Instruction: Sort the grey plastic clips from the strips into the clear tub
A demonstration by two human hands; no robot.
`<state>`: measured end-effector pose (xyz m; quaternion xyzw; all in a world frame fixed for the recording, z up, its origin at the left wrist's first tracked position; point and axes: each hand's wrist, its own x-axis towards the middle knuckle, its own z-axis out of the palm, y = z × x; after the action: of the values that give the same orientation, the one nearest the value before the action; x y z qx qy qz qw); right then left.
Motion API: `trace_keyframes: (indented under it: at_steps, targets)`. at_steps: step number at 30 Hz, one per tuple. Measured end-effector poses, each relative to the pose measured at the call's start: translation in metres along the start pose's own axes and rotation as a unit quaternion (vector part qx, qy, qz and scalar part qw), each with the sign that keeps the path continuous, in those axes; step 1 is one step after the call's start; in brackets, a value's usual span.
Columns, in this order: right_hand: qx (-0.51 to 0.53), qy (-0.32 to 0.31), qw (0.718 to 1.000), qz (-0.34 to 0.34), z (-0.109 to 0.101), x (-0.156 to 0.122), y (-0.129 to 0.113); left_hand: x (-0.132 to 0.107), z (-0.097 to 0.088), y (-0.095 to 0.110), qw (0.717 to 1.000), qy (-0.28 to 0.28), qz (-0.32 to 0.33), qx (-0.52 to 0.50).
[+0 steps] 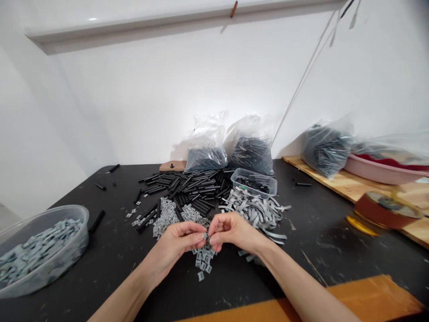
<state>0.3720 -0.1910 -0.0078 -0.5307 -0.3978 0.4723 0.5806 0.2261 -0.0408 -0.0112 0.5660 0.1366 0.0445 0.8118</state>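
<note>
Thumb and fingertips of my left hand [177,243] pinch a small grey plastic clip [205,235]. My right hand [229,232] is closed right beside it, fingertips pressed together; what they hold is hidden. Beneath and around my hands lies a pile of small grey clips [204,257], with more clips [165,214] heaped to the left. Behind them spreads a heap of short black rods [197,185]. Curved light-grey strips [256,210] are piled just right of my right hand.
On the black table [124,250] a clear tub [80,241] of grey pieces stands left. A small clear box [271,185] holds black parts. Filled plastic bags [251,154] lean on the wall. At right are a tape roll [372,208], wooden board [358,188] and pink basin [375,170].
</note>
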Motion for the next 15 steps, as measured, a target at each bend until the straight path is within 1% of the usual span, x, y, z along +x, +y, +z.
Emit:
trace_keyframes:
  at_steps: [8, 15]
  targets:
    - [0.003, 0.027, 1.0, 0.016, 0.0007, -0.0016, -0.0049, 0.0001, 0.0021, -0.0009, 0.999, 0.004, 0.022, 0.025]
    - [-0.004, 0.016, 0.999, 0.031, 0.0015, -0.0031, -0.0065, -0.0009, 0.0044, 0.0, 0.998, 0.002, 0.027, 0.05]
